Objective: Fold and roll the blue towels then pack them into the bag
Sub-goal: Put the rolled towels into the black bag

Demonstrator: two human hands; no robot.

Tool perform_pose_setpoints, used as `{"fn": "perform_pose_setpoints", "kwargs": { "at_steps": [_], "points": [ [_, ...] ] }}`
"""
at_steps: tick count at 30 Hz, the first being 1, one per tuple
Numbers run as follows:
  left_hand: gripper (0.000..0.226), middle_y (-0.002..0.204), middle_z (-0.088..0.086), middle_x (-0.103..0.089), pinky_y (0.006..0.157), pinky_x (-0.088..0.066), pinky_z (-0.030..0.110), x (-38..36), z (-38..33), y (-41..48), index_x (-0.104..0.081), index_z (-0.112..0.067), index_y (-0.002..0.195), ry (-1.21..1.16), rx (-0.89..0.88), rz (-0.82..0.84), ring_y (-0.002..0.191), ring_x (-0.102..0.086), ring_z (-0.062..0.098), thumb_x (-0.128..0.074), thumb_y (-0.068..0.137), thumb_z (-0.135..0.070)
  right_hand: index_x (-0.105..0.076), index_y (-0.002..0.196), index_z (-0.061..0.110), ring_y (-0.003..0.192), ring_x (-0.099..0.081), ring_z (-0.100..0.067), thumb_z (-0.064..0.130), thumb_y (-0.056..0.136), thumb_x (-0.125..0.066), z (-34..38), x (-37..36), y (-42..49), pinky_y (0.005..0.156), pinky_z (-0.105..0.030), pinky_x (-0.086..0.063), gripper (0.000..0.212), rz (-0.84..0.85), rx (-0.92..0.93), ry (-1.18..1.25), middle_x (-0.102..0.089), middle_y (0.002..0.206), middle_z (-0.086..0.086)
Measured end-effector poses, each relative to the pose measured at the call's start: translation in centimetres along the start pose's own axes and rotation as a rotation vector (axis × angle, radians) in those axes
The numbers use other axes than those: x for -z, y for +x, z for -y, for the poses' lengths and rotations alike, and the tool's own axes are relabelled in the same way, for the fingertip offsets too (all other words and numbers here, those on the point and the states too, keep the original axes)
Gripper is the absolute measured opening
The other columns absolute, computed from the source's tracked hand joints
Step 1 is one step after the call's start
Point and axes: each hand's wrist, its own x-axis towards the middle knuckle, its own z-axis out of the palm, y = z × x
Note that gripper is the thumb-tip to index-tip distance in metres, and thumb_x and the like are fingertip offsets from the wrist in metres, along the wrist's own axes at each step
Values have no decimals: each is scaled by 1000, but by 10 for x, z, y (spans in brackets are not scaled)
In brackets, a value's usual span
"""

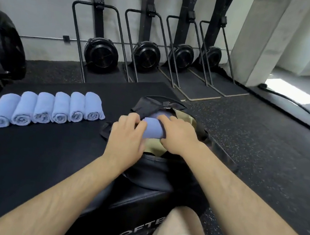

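Note:
A black bag (151, 170) with a tan lining lies open on the black padded platform in front of me. Both hands hold one rolled blue towel (153, 128) over the bag's opening. My left hand (127, 133) grips its left end, and my right hand (177, 135) wraps over its right side. Another blue towel (160, 115) shows inside the bag behind it. Several rolled blue towels (48, 110) lie side by side in a row on the platform to the left.
The black platform (30, 158) ends just right of the bag, with speckled rubber floor (268, 146) beyond. Black ski machines (146, 56) stand along the back wall. A fan-wheel machine (0, 46) sits at far left. My knee (181, 234) is at the bottom.

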Motion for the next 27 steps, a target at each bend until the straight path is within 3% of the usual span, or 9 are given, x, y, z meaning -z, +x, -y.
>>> {"fn": "perform_pose_setpoints", "kwargs": {
  "at_steps": [3, 5, 7, 10, 12, 15, 17, 22, 27],
  "points": [
    [11, 131, 19, -51, 71, -37, 39, -6, 12, 1, -67, -17, 81, 93, 150, 132, 98, -51, 37, -74, 74, -21, -43, 133, 23, 112, -56, -34, 28, 86, -65, 5, -18, 11, 79, -39, -36, 52, 55, -25, 11, -54, 123, -7],
    [16, 141, 14, -44, 80, -34, 38, -10, 18, 7, -69, -22, 102, 190, 217, 322, 114, -47, 35, -62, 89, -26, -45, 129, 21, 113, -57, -34, 27, 85, -64, 10, -32, 17, 79, -38, -36, 49, 84, -32, 24, -55, 124, -7],
    [29, 133, 8, -46, 77, -32, 33, -14, 25, 16, -58, -17, 123, 272, 210, 469, 114, -49, 29, -52, 95, -19, -45, 130, 20, 115, -56, -33, 25, 86, -63, 12, -45, 22, 82, -38, -39, 48, 117, -37, 31, -54, 126, -6],
    [27, 123, 9, -47, 70, -36, 35, -13, 31, 30, -52, -8, 121, 144, 267, 430, 103, -56, 29, -49, 95, -11, -46, 130, 20, 112, -54, -33, 23, 87, -62, 15, -60, 29, 77, -36, -36, 46, 148, -51, 61, -53, 125, -6],
    [25, 121, 8, -47, 69, -42, 38, -14, 33, 33, -53, -7, 118, 70, 309, 359, 96, -58, 30, -48, 100, -22, -47, 129, 21, 111, -54, -32, 24, 86, -63, 16, -69, 36, 79, -37, -40, 46, 154, -53, 63, -54, 123, -6],
    [46, 124, 6, -49, 74, -52, 44, -19, 34, 34, -55, -9, 120, 7, 367, 289, 95, -61, 30, -49, 99, -49, -53, 127, 23, 113, -50, -30, 26, 86, -64, 13, -79, 47, 89, -37, -39, 43, 105, -30, 12, -58, 121, -4],
    [52, 126, 5, -49, 76, -53, 45, -22, 33, 32, -55, -10, 122, -5, 382, 250, 96, -61, 29, -53, 96, -55, -54, 129, 28, 114, -47, -29, 28, 86, -64, 11, -82, 53, 90, -37, -36, 44, 91, -7, -22, -59, 123, -1],
    [59, 131, 4, -45, 75, -45, 41, -26, 29, 29, -47, -11, 133, 18, 380, 239, 107, -56, 27, -64, 91, -48, -47, 139, 32, 125, -47, -34, 47, 88, -61, 1, -84, 54, 102, -44, -38, 55, 229, -13, 32, -49, 137, -3],
    [58, 137, 4, -44, 76, -45, 42, -29, 24, 29, -46, -10, 134, -14, 390, 262, 109, -55, 30, -67, 88, -39, -49, 133, 27, 120, -50, -32, 39, 86, -63, -4, -78, 53, 97, -40, -42, 51, 269, 6, 92, -52, 131, -4]
  ]
}}
